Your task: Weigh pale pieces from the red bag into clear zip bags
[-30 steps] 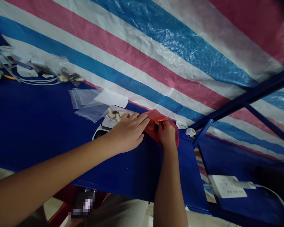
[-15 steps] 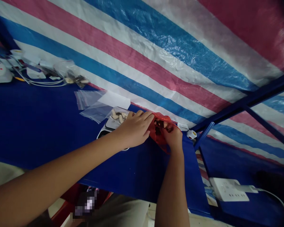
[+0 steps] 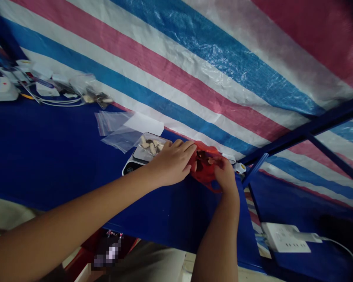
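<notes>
"Scale [image 3: 137, 161], left, bearing a clear bag [image 3: 149, 144] of pale pieces [image 3: 153, 149]. Next?"

"Left hand [image 3: 175, 162], grip pinching the edge of the red bag [image 3: 202, 175] on the desk [image 3: 176, 211]."

"And rightmost?"

"Right hand [image 3: 227, 175], at the bag's mouth; its grip's state cannot be told."

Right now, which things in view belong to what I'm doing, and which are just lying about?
Likely in use:
- thin red plastic bag, your left hand and right hand at it
- clear plastic bag of pale pieces
- flat white scale beneath it
- perhaps the empty-looking clear plastic bags

Seemingly just lying about:
- white rectangular power strip
- white box with blue panels
</notes>
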Available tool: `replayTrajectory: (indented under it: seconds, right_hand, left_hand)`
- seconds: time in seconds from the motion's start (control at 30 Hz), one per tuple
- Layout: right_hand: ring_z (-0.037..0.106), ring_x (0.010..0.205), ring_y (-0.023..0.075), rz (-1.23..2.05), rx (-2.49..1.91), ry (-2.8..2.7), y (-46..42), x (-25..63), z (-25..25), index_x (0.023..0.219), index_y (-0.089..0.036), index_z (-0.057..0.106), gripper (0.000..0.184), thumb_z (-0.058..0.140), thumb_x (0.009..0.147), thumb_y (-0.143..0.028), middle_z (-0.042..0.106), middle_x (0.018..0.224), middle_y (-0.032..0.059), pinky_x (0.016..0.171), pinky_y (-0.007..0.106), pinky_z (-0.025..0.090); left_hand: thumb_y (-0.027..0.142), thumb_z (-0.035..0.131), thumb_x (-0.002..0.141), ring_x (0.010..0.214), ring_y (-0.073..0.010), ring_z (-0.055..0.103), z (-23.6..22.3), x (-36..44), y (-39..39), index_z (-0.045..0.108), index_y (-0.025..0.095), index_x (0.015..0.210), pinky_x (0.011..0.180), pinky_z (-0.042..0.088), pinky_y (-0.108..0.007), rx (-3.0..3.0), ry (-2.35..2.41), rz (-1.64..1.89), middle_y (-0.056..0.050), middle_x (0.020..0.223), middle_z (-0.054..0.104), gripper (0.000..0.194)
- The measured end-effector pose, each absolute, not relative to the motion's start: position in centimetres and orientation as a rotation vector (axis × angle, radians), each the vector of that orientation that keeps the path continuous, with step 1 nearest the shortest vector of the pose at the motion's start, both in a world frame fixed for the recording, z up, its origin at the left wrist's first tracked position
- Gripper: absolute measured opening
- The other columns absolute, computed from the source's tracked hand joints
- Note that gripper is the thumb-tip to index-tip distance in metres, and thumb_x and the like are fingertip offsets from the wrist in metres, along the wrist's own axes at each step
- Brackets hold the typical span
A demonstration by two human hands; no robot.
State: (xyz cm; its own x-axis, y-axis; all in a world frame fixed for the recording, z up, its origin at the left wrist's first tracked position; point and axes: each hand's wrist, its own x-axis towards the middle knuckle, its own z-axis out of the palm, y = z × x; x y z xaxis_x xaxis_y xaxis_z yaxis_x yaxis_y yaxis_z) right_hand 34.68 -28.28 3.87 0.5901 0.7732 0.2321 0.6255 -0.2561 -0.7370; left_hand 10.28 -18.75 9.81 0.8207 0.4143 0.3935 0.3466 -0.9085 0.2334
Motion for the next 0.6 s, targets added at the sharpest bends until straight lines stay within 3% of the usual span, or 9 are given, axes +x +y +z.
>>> replayTrajectory:
  seconds: [0.17,0.3,0.43,0.6]
  right_hand:
    - [0.067,0.107,0.0294,-0.116,-2.121,-1.209,-26.5,34.6,3.2,0.117,-0.013,0.071,0.042,0.045,0.084,-0.015,0.074,0.113,0.0165,0.097,0.043,0.050]
    - [0.065,0.113,0.0268,-0.151,-2.207,-1.393,-24.2,33.6,1.9,0.120,-0.013,0.072,0.042,0.043,0.090,-0.014,0.073,0.120,0.0159,0.103,0.039,0.046]
    - [0.065,0.112,0.0289,-0.148,-2.304,-1.381,-23.4,33.5,1.0,0.117,-0.015,0.074,0.036,0.047,0.095,-0.024,0.073,0.118,0.0151,0.103,0.043,0.046]
    - [0.063,0.118,0.0314,-0.160,-2.295,-1.308,-23.4,33.9,0.1,0.129,-0.013,0.069,0.042,0.050,0.095,-0.029,0.069,0.127,0.0190,0.106,0.045,0.044]
  left_hand:
    - [0.026,0.049,0.093,0.123,-0.0313,0.052,9.7,10.6,-18.8,0.048,0.015,0.140,0.099,0.042,-0.047,2.840,0.577,0.667,-0.014,0.149,0.052,0.048]
    - [0.025,0.049,0.093,0.124,-0.0312,0.052,9.5,10.7,-19.2,0.049,0.015,0.139,0.098,0.043,-0.047,2.847,0.564,0.667,-0.014,0.149,0.052,0.048]
    - [0.026,0.048,0.094,0.126,-0.0314,0.052,9.5,10.5,-19.1,0.048,0.015,0.141,0.100,0.043,-0.047,2.840,0.561,0.651,-0.015,0.150,0.052,0.049]
    - [0.031,0.051,0.095,0.139,-0.0316,0.045,11.9,8.4,-16.0,0.043,0.017,0.147,0.110,0.040,-0.049,2.739,0.573,0.667,-0.013,0.156,0.047,0.055]
